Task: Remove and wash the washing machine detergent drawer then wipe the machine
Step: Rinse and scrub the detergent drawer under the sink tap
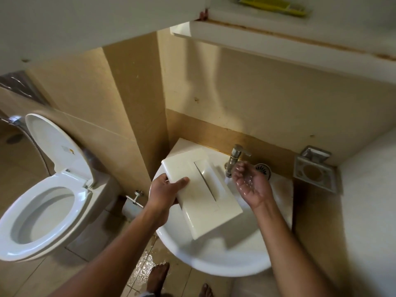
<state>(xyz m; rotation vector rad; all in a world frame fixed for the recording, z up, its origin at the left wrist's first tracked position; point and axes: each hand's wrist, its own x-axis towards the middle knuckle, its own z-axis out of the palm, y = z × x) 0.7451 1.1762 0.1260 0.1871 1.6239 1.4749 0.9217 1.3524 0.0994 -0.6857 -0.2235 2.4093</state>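
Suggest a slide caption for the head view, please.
Left hand holds the detergent drawer over the sink; cupped right hand below the tap.

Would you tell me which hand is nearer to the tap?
Right. The right hand is cupped just beside the tap; the left hand grips the drawer farther left.

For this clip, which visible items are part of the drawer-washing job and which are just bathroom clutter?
In use:
- detergent drawer, gripped by the left hand over the sink
- tap
- right hand, open and cupped beside the spout

Just there:
- toilet, lid up
- empty soap dish on the wall
- yellow item on the shelf
- toilet roll holder
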